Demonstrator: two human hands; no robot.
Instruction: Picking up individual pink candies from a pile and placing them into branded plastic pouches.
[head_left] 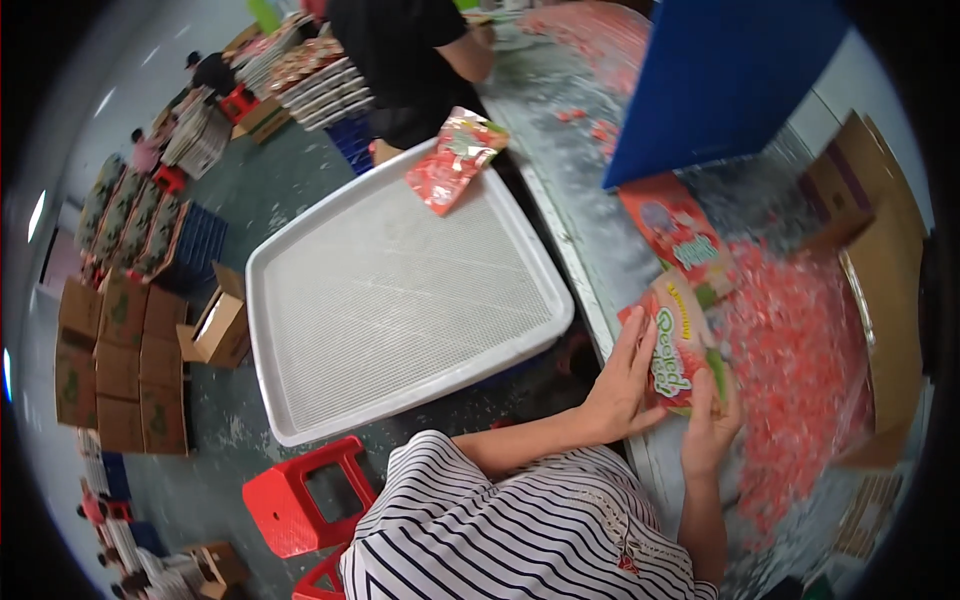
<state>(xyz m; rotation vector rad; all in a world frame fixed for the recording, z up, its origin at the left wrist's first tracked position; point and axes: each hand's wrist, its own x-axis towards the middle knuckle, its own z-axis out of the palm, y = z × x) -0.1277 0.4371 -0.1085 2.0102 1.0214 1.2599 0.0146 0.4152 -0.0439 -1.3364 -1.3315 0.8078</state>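
One glossy red-and-beige plastic pouch (672, 340) is over the near edge of the grey metal table (575, 225), grasped from both sides by the fingers of the left hand (622, 395) and right hand (712, 420). A second red printed pouch (665, 220) lies just beyond it; a third shiny red pouch (450, 170) rests across the far rim of one white rectangular mesh-bottomed tray (400, 300). Rightward spreads a loose heap of small pink-wrapped pieces (785, 370), beside brown cardboard (885, 320). One flat blue panel (720, 90) blocks part of the tabletop.

Red stool (283, 512), stacked brown cartons (118, 370), blue crates (205, 243); green floor (222, 412)
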